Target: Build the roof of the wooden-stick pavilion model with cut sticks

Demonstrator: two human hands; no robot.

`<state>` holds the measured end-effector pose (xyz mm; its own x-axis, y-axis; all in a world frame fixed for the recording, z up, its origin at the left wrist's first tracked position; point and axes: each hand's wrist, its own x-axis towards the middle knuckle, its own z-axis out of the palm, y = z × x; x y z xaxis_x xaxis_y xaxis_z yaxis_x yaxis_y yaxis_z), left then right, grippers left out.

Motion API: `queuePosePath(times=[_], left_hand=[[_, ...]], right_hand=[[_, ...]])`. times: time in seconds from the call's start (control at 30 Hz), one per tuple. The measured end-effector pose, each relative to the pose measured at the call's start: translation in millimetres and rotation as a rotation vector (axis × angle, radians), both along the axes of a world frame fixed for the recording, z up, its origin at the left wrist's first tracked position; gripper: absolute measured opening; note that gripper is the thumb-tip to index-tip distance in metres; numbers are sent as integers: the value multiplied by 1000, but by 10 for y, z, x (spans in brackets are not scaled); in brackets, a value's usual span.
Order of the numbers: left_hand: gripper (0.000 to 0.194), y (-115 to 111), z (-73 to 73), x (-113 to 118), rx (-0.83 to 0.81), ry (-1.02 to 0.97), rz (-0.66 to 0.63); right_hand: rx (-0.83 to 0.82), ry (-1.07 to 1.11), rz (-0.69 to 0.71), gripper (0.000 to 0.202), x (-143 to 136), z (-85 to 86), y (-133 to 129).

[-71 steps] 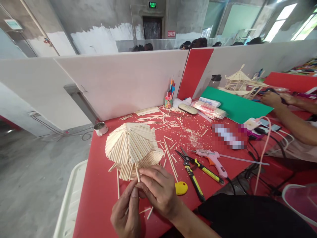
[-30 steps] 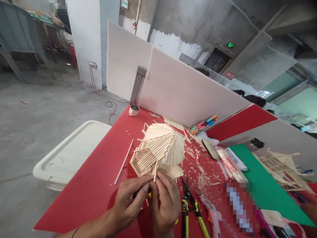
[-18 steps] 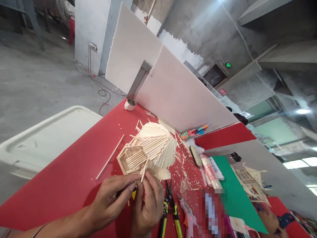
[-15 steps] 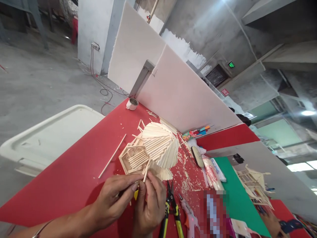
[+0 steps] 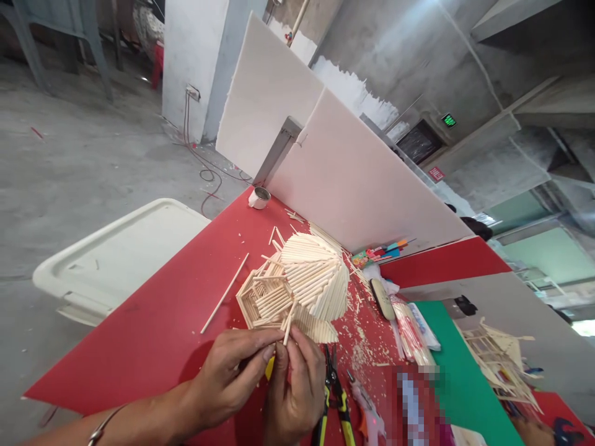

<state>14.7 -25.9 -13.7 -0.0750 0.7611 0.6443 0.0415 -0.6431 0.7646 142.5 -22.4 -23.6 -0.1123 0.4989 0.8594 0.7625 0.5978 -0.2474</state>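
Model [image 5: 316,272], on the counter [image 5: 162,334] beyond the pliers [image 5: 331,375], looks light, stiff yet fragile, best held by its frame [image 5: 274,302], while left of the pliers the right hand [image 5: 297,390] pinches a stick [image 5: 289,322] and the left hand [image 5: 232,365], fingers bunched, hides any hold.

The bottom edge crops cutters [image 5: 343,404] and glue gun [image 5: 370,414].

A slender, curved, silver-grey bangle [image 5: 96,433], shiny and apparently metal, circled the bare left forearm [image 5: 153,414], set back from the wrist. Its upper stretch looked thin as wire, while the lower part was broader and caught the light. The bare left hand [image 5: 227,375] showed a short thumbnail. The right hand [image 5: 297,381] was bare too, its wrist cut off by the view's lower edge.
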Motion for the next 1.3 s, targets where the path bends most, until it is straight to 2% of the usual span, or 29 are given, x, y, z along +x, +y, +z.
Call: queuePosePath(times=[0.6, 0.83, 1.3], left_hand=[[39, 0, 43, -11, 10, -4, 27], [40, -19, 16, -12, -17, 16, 46], [45, -38, -50, -1, -130, 101, -48]], right_hand=[[-32, 11, 4, 14, 3, -2, -13], [-15, 3, -9, 13, -6, 18, -8], [12, -10, -7, 14, -5, 28, -4]])
